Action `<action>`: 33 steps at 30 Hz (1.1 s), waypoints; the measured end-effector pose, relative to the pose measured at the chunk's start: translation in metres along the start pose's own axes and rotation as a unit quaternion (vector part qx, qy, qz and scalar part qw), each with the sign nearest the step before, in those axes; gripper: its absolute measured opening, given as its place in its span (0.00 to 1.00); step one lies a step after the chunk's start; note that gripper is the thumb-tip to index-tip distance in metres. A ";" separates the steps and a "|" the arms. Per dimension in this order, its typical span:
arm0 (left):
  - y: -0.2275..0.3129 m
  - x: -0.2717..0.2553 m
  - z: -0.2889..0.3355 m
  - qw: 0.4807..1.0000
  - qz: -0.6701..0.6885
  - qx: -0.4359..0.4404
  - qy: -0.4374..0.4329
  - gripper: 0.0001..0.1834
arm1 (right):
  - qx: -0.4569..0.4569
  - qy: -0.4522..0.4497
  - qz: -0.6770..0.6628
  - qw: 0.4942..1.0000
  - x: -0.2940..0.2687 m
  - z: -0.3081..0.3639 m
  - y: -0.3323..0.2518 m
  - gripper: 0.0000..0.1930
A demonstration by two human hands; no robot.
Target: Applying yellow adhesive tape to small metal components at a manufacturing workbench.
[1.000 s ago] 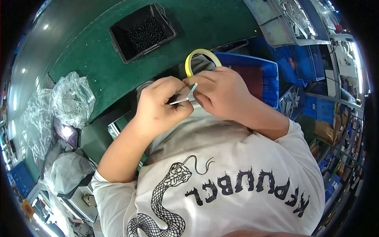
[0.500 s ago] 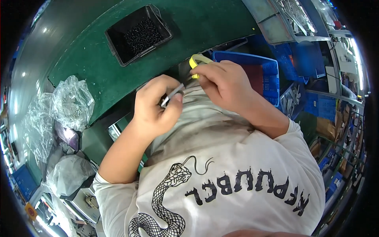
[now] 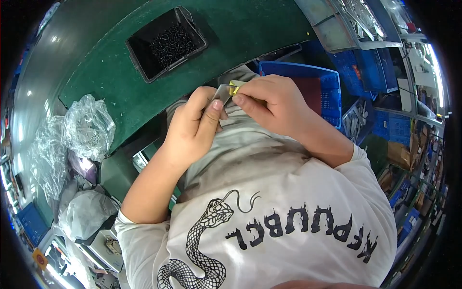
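My left hand (image 3: 190, 127) is closed on a small flat grey metal piece (image 3: 222, 93), thumb on top and fingers beneath. The piece sticks out past the fingertips toward the right. My right hand (image 3: 276, 103) pinches a bright yellow strip (image 3: 233, 88) between thumb and fingers. The strip lies against the right end of the metal piece, and the two hands almost meet over my lap. Part of the strip is hidden behind the right fingers, so I cannot tell whether it wraps around the metal.
On the green table stands a black bin (image 3: 139, 53) holding many small black parts (image 3: 175, 43). A blue basket (image 3: 308, 69) is beyond my right hand. Clear plastic bags (image 3: 89, 125) lie at the left. A rack with metal parts (image 3: 363, 21) stands at far right.
The hands have come together. The yellow strip, looped and apart before, now touches the metal piece, which my left hand has turned so its flat face shows.
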State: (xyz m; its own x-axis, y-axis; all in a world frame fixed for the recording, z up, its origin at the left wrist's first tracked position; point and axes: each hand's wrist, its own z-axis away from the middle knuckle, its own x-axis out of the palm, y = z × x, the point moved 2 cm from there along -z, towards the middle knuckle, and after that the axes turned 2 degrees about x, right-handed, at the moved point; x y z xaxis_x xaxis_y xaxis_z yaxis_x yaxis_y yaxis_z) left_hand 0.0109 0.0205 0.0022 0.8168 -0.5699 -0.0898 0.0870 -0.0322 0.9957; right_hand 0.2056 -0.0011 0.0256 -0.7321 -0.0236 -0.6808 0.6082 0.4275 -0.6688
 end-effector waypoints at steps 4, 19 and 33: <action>-0.001 -0.001 0.001 1.000 -0.004 -0.005 0.004 0.09 | 0.019 0.001 0.004 1.000 -0.002 0.000 -0.002 0.05; -0.001 0.003 0.003 1.000 0.008 0.018 -0.002 0.10 | -0.003 0.039 0.002 0.999 -0.002 -0.001 -0.002 0.05; -0.001 0.005 0.004 0.999 -0.036 0.037 0.004 0.09 | 0.106 0.021 -0.045 0.993 0.001 -0.004 -0.008 0.08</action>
State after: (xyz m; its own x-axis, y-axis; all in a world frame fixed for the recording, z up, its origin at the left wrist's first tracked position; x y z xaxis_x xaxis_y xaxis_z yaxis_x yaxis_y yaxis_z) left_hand 0.0129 0.0144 0.0005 0.8149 -0.5565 -0.1619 0.1039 -0.1345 0.9854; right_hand 0.1990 -0.0011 0.0310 -0.7964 -0.0133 -0.6046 0.5866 0.2262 -0.7776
